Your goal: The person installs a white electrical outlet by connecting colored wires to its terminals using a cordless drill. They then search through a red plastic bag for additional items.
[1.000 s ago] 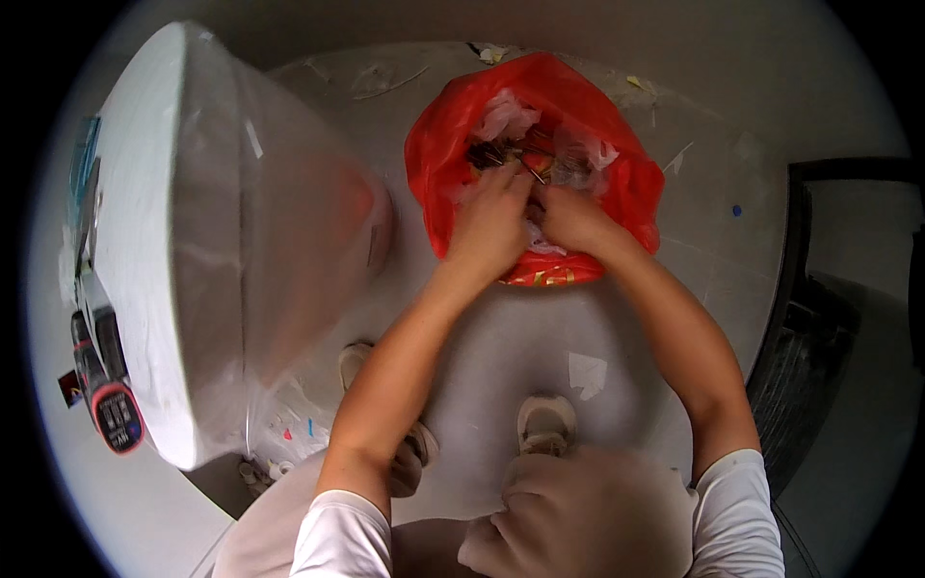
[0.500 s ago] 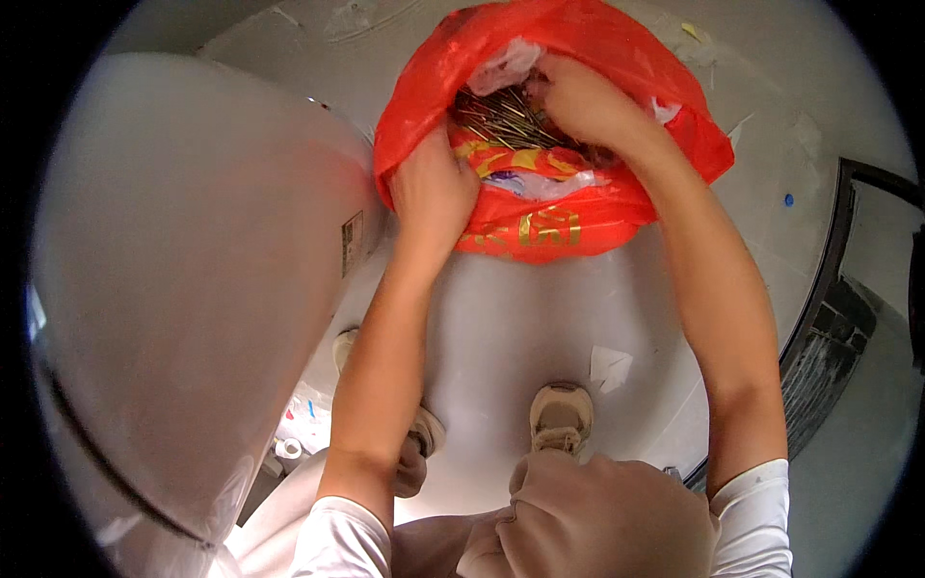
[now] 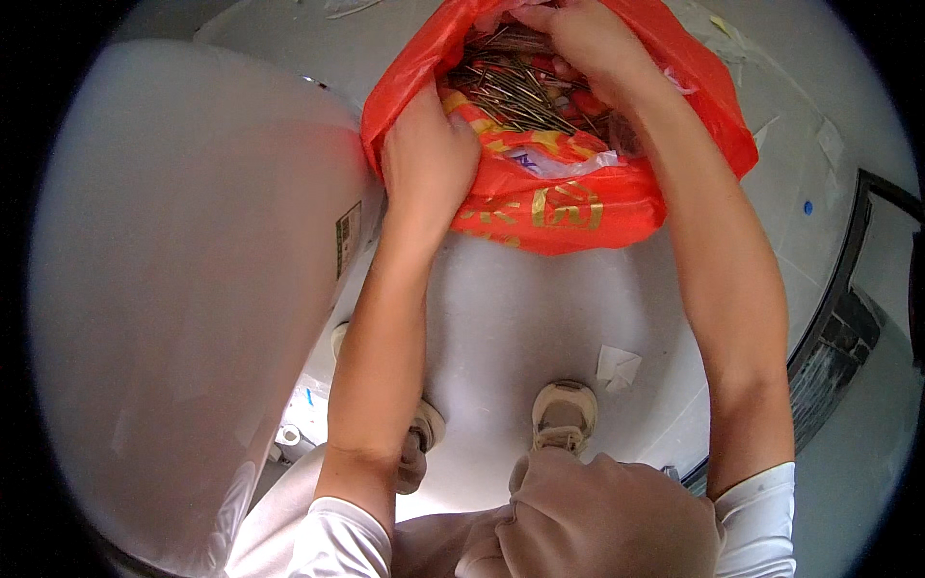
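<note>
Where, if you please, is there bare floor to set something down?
Bare grey floor lies between the red plastic bag and beige right shoe, left of a white square scrap. Crowded: bag's mouth, with left hand, right hand, thin metal rods.

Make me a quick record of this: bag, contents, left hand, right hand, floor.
Bag: red plastic, gold printing, mouth open
Contents: thin metal pieces, nail-like, heaped loosely
Left hand: at the bag's left side, grip hidden
Right hand: at the opening's far side, grip unclear
Floor: white scrap, small round blue thing
</note>
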Motion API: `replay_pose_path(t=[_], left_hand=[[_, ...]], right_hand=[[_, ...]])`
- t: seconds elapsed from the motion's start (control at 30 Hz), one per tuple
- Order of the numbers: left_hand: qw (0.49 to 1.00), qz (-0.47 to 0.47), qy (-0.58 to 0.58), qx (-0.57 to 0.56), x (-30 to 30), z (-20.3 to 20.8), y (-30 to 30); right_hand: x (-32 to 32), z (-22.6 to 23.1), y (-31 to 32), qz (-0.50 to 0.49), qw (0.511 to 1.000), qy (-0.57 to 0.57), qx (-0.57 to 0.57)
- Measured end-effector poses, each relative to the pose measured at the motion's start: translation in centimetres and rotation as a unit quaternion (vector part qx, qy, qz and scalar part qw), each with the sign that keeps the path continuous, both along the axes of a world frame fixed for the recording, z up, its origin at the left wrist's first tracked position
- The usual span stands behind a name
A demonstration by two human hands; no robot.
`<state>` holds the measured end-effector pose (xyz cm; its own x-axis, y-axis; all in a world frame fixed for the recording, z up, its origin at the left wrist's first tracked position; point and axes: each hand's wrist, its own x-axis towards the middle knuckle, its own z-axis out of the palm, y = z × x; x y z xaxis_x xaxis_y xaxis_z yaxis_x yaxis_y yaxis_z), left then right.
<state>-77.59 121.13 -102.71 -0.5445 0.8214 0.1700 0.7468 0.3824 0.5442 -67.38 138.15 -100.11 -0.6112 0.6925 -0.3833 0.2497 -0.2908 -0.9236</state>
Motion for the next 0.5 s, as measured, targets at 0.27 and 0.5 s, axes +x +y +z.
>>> replay_pose_path(t=[0.27, 0.5], left_hand=[[0.997, -0.031, -0.015, -0.066, 0.4, -0.4, 1.5], [0.996, 0.036, -0.037, -0.075, -0.5, -2.2, 3.8]], right_hand=[[0.1, -0.7, 1.2, 0.015, 0.998, 0.006, -0.053], [0.2, -1.6, 1.5, 0.011, 0.999, -0.006, -0.048]])
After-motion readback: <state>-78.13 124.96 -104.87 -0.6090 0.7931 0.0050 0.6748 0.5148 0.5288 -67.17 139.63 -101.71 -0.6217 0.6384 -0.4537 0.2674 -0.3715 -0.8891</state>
